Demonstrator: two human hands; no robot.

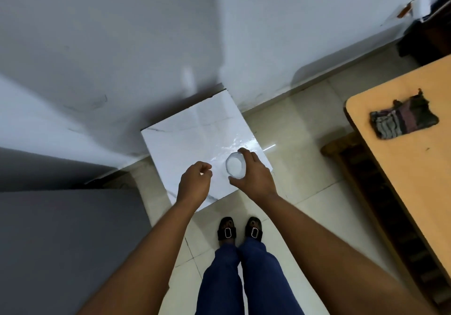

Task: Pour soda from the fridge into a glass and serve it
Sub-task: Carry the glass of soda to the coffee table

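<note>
A clear glass (234, 167), seen from above, stands on a small white marble-topped stand (195, 131) near its front right corner. My right hand (253, 175) is wrapped around the glass from the right side. My left hand (194, 181) hovers just left of the glass, fingers curled in with nothing visible in them. I cannot tell what the glass holds; its inside looks pale. No soda bottle is in view.
A grey appliance top (61, 241) fills the lower left, white walls (122, 33) lie behind the stand. A wooden table (415, 192) with a folded dark cloth (402, 119) is at the right. My feet in black sandals (240, 231) stand on pale floor tiles.
</note>
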